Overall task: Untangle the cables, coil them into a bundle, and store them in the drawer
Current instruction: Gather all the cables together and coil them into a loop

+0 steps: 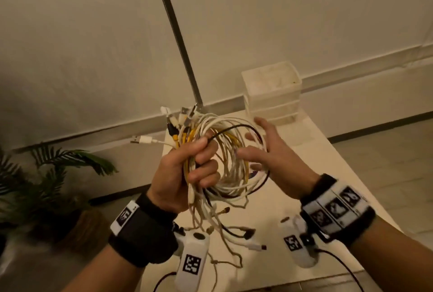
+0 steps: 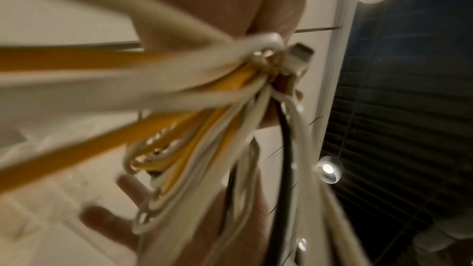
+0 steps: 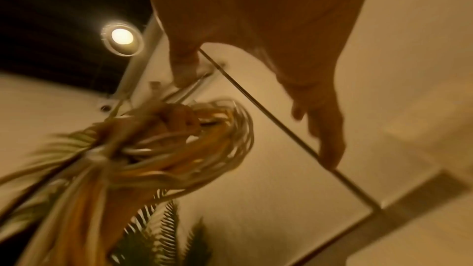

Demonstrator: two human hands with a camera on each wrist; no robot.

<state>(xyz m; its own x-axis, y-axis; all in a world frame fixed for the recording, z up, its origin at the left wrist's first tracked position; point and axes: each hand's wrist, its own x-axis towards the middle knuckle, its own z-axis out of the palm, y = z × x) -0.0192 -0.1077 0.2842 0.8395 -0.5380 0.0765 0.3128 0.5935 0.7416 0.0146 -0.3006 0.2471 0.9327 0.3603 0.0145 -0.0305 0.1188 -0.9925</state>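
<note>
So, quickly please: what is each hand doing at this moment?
Left hand: closed, gripping the cable coil at one side.
Right hand: open, fingers spread beside the coil; contact cannot be told.

In the head view the coil of cables [image 1: 225,158] sits at the centre of the frame, above the desk [image 1: 311,174], which runs from the lower middle toward the upper right. The left hand [image 1: 185,170] grips the coil's left side; the right hand [image 1: 271,153] is at its right side, fingers spread against the loops. Plug ends stick out above the left hand, and loose ends hang below it over the desk. A drawer unit [image 1: 273,91] stands on the desk's far end, right of centre, behind the hands. A plant [image 1: 46,179] is at the left edge, beside the desk. A pole [image 1: 178,36] rises behind the coil toward the top.
</note>
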